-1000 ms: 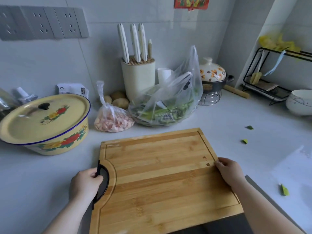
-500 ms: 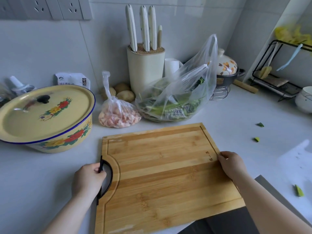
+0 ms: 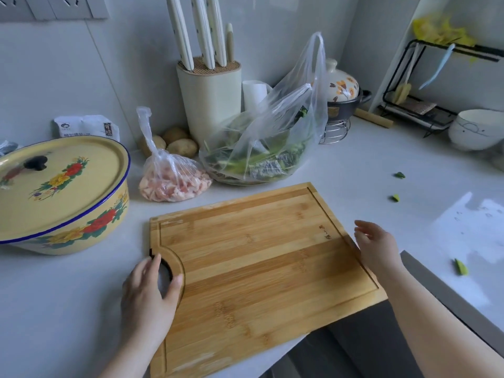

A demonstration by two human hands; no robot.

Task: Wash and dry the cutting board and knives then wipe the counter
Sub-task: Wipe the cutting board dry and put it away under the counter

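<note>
One cutting board (image 3: 259,255), four knife handles (image 3: 203,31), three potatoes (image 3: 182,147), two plastic bags (image 3: 171,181), three green scraps (image 3: 395,198).

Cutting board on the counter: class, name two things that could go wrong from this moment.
The cutting board overhangs the counter edge at its near corner, and neither the left hand nor the right hand seems to grip it; it might tip off. The bag of meat sits close behind; pushing the board could squash it.

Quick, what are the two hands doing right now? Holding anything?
Left hand: open, lying over the board's handle hole, gripping nothing.
Right hand: open, at the board's right edge, holding nothing.
</note>
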